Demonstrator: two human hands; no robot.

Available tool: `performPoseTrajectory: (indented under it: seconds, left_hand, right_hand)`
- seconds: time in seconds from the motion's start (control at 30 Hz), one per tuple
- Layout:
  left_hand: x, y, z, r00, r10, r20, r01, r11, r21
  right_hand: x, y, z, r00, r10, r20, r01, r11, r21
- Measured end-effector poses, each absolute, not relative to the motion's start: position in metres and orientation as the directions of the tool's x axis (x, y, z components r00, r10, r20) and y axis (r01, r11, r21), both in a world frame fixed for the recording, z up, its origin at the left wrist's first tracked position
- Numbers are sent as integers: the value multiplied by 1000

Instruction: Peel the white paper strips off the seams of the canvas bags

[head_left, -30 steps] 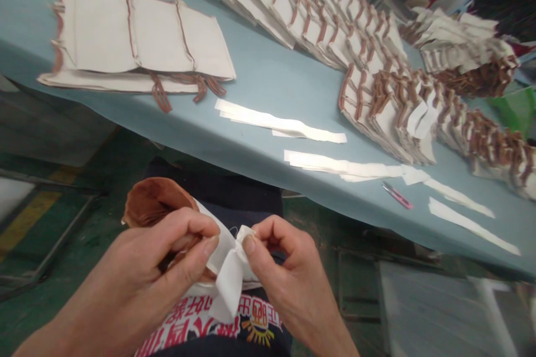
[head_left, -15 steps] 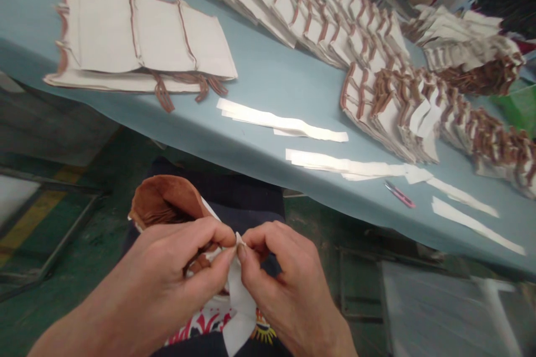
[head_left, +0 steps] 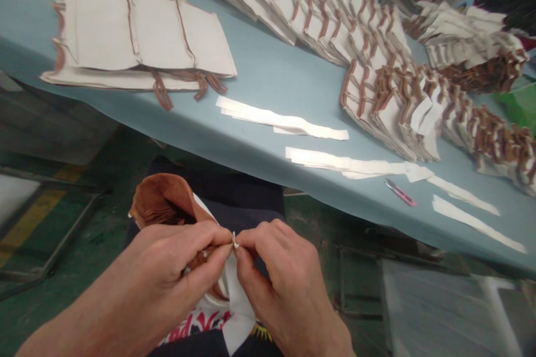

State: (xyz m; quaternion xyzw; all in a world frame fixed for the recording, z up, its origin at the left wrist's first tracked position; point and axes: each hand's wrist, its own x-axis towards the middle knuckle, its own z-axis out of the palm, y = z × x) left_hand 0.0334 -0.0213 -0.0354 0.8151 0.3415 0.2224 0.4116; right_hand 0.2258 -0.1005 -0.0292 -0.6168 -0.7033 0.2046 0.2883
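Observation:
Over my lap, both hands meet with their fingertips almost touching. My left hand [head_left: 176,270] is closed in a pinch on the upper end of a white fabric strip [head_left: 239,304]. Facing it, my right hand [head_left: 287,273] pinches the same small white tip from the other side. From there the strip hangs down between the hands. Behind my left hand lies a rolled fabric piece [head_left: 165,192], brown inside and white outside, its open end facing up. My left fingers hide part of it.
On the blue-covered table [head_left: 268,89] lie white strips [head_left: 343,166], a pink-handled cutting tool [head_left: 400,192] and a stitched cream panel [head_left: 103,28] with brown edging and ties. Long rows of stacked cream-and-brown pieces [head_left: 310,5] fill the far side. The table's near edge runs beyond my hands.
The pinched tip has shifted slightly left, and my right fingers have closed nearer to my left ones. Both hands keep their pinch. The things on the table have stayed put.

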Motion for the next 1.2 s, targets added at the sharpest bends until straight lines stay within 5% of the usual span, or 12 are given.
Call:
performPoseTrajectory:
  seconds: [0.27, 0.57, 0.7, 0.83, 1.0, 1.2]
  left_hand:
    - [35, -21, -34, 705, 706, 68, 403, -478, 780]
    - [37, -31, -36, 600, 798, -47, 523, -347, 778]
    - [38, -31, -39, 548, 834, 63, 479, -375, 794]
    - [36, -31, -39, 492, 867, 79, 415, -313, 854]
    - [33, -37, -34, 481, 870, 108, 430, -342, 835]
    - [33, -36, -33, 526, 840, 132, 427, -395, 814]
  right_hand:
    - [221, -99, -30, -131, 971, 201, 822, 220, -526]
    - [215, -98, -36, -161, 933, 322, 858, 294, -421]
    - [214, -97, -35, -73, 946, 316, 776, 253, -578]
    - [216, -96, -36, 124, 987, 100, 550, 16, -835]
    - [216, -95, -40, 172, 985, 33, 490, -56, -870]
    - [215, -97, -45, 115, 965, 237, 564, 133, -815]
